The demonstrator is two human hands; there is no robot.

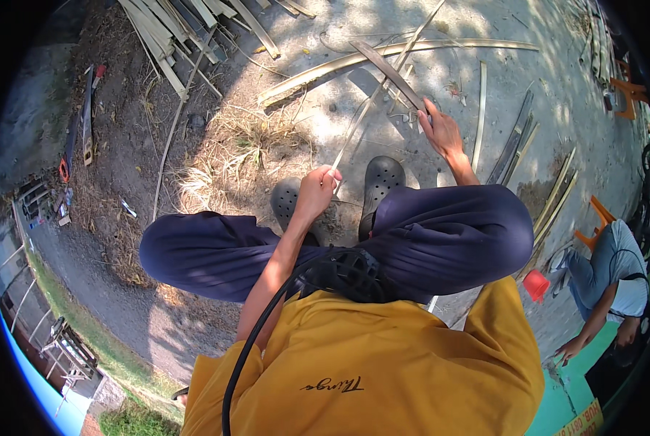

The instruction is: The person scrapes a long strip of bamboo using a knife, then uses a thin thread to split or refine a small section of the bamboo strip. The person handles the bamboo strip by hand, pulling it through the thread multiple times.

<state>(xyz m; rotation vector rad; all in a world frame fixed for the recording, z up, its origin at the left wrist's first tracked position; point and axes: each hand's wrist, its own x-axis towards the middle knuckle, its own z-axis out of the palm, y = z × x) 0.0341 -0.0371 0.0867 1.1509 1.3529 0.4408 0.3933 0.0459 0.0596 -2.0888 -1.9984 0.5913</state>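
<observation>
Closed around one end of a long, thin bamboo strip (353,132), my left hand (316,192) is in front of my left shoe. The strip runs away from me, up and to the right. My right hand (443,134) grips a long, flat, dark blade (387,71) that looks like a machete; its handle is mostly hidden in my fingers. The blade slants up and to the left and crosses the strip beyond my shoes. Whether the two touch, I cannot tell. Behind them a wider split bamboo piece (325,70) lies on the ground.
Bamboo slats (154,33) are heaped at far left, near dry shavings (249,142). A saw (87,131) lies left. More slats (510,142) lie right of my right hand. At right are a red container (536,285), orange chairs (594,221) and another person (616,261).
</observation>
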